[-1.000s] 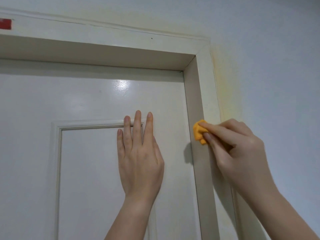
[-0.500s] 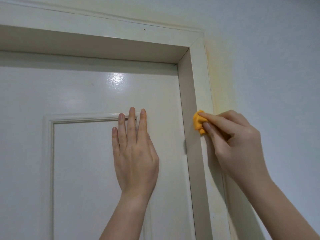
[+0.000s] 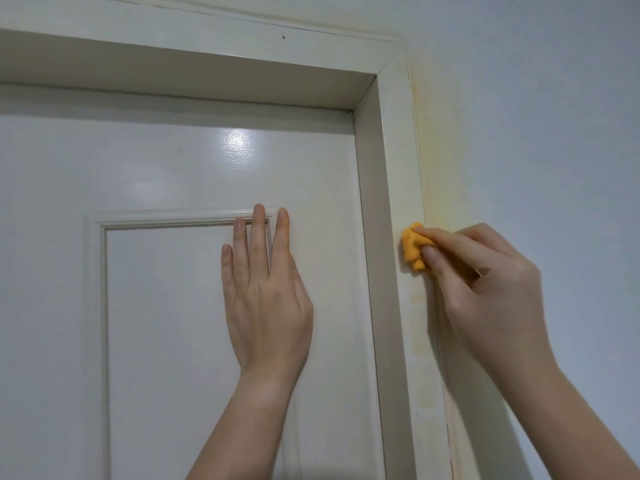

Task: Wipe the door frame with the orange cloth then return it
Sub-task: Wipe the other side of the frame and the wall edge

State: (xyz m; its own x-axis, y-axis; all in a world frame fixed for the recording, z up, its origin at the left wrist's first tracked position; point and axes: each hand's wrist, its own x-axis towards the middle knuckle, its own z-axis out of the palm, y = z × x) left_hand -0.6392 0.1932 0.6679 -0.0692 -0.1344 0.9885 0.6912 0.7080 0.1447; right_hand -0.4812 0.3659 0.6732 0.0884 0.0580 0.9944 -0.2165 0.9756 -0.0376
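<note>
Two bare arms reach up from the bottom of the view. The right hand (image 3: 485,292) is bent into a loose fist shape. Its thumb and first finger pinch a small orange cloth (image 3: 414,245). The cloth is soft and bunched up into a lumpy wad with little folds. It presses against the flat front of the door frame (image 3: 398,161), on the upright piece at the right side of the door, close to the edge where the frame meets the wall. The other fingers of this hand curl in behind the cloth.

The left hand (image 3: 266,296) lies flat on the door (image 3: 166,306). Its fingers are straight, point up and sit close together, with only thin gaps between them. The fingertips (image 3: 258,211) reach the top corner of a raised box shape on the door.

The door is white, smooth and shiny. A bright spot of light shines on it above the left hand. The raised box shape has thin ridges around it, like a picture frame.

The door frame is cream colored, with flat, straight boards. The top board and the side board meet in a slanted line at the corner. The inner side of the frame looks darker, in shadow. A tiny dark dot sits on the top board.

The wall (image 3: 536,116) to the right is pale blue-gray and plain. A faint yellow stain runs down it beside the frame.
</note>
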